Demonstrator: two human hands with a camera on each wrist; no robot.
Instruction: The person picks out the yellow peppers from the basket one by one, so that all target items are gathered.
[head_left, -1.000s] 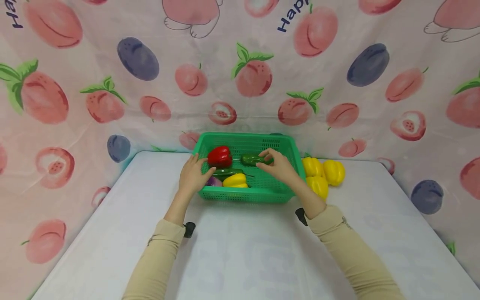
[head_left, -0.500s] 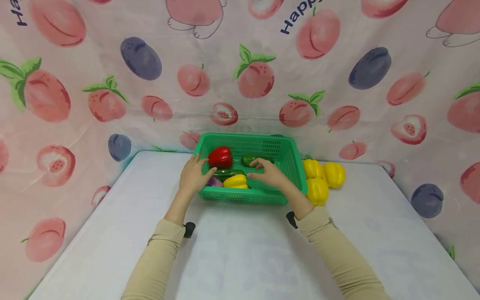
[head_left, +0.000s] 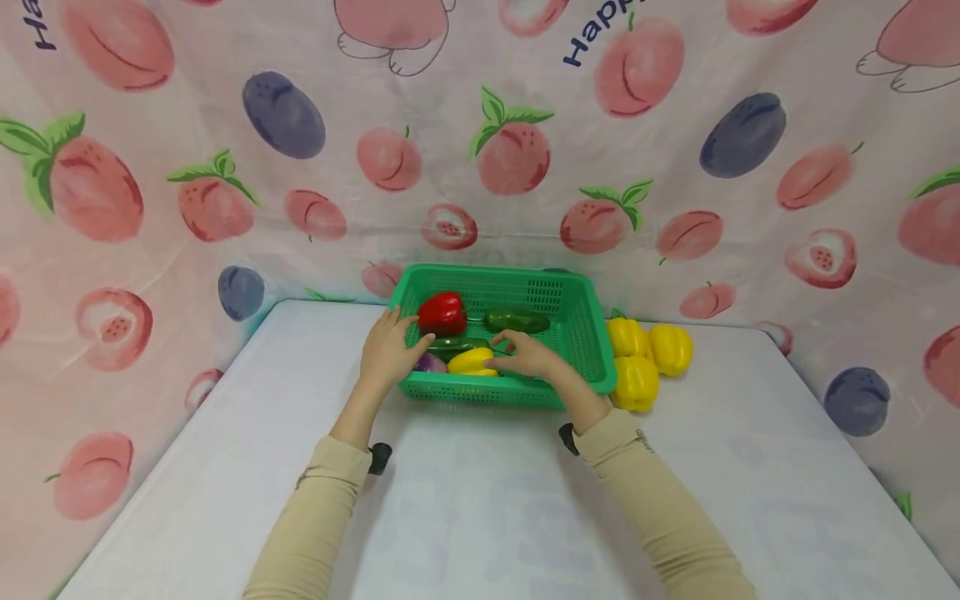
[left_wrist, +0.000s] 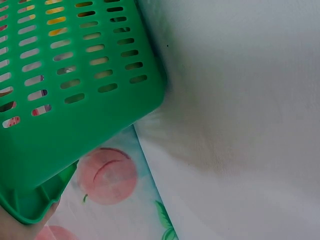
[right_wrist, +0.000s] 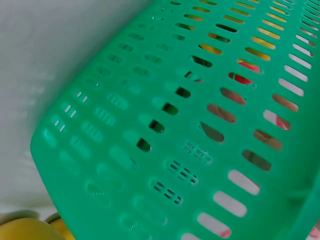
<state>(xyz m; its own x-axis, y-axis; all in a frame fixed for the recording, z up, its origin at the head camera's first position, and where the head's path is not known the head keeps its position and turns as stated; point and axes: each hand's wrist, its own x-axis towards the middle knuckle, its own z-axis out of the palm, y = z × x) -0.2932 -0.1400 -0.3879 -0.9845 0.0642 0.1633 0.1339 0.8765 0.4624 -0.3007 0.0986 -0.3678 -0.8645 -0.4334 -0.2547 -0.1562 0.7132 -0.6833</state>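
Over the left rim of a green plastic basket [head_left: 495, 390] rests my left hand [head_left: 385, 352], thumb and fingers spread apart. My right hand [head_left: 531, 357] reaches in from the front right. Its thumb tip is right at the end of a yellow bell pepper [head_left: 468, 362], and its forefinger is held apart from the thumb. Behind that pepper lies a long green pepper [head_left: 452, 344]; a rounded purple vegetable [head_left: 430, 363] is partly hidden by the front wall. A red bell pepper [head_left: 442, 313] and another long green pepper [head_left: 517, 321] lie toward the back.
Several yellow bell peppers [head_left: 636, 383] sit on the white table [head_left: 480, 500] just outside the basket's right wall. A fruit-print cloth [head_left: 517, 233] hangs behind the basket. Both wrist views are mostly filled by the basket's slotted wall [right_wrist: 150, 130].
My right hand has moved left and toward me, from over the rear green pepper to the yellow bell pepper's end. The left hand stays at the rim.
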